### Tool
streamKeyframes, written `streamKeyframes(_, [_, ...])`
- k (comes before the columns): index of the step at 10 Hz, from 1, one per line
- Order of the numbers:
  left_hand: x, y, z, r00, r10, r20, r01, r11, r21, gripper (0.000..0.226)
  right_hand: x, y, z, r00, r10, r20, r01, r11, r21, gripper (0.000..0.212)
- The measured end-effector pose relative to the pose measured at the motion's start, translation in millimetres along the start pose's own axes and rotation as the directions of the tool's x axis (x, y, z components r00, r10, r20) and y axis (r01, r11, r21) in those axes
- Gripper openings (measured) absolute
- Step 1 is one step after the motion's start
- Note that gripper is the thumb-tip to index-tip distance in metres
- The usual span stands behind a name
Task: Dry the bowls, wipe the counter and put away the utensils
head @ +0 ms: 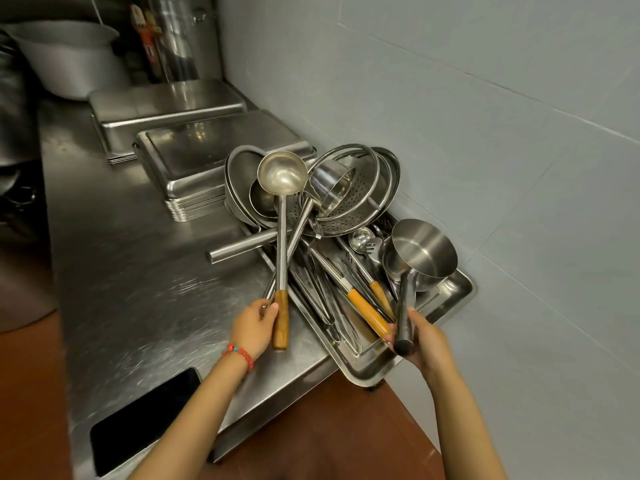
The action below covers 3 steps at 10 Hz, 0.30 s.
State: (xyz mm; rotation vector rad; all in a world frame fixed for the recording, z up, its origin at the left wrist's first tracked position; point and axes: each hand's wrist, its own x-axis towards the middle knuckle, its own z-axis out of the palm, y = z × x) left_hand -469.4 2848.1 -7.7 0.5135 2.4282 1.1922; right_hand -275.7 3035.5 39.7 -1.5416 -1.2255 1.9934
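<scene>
My left hand (254, 327) grips the wooden handle of a long steel ladle (282, 174), whose bowl is raised over the pile. My right hand (420, 336) holds the steel handle of a deep scoop pan (420, 254) at the tray's right end. Both sit over a steel tray (457, 299) full of utensils: wood-handled ladles (367, 311), tongs and spoons. Behind them lean a perforated colander (356, 199) and several steel bowls (242, 181). The tray overhangs the counter's (138, 271) near corner.
Two stacks of flat steel trays (194, 161) lie further back along the wall. A large basin (65, 53) and a tall pot (180, 36) stand at the far end. A dark rectangular opening (145, 417) is cut in the counter near me. The tiled wall is close on the right.
</scene>
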Motion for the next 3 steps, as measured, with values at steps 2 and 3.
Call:
streamKeyframes(2, [-58,14,4,0.962,0.255,-0.101,-0.227,0.946,0.230,0.025,-22,11,-22,0.956,-0.294,0.015,0.280,0.892,-0.354,0.033])
streamKeyframes(3, [-91,19,13,0.923,0.346,-0.166,-0.263,0.885,0.383,0.029,-37,15,-40,0.882,-0.467,0.065,0.422,0.721,-0.550,0.042])
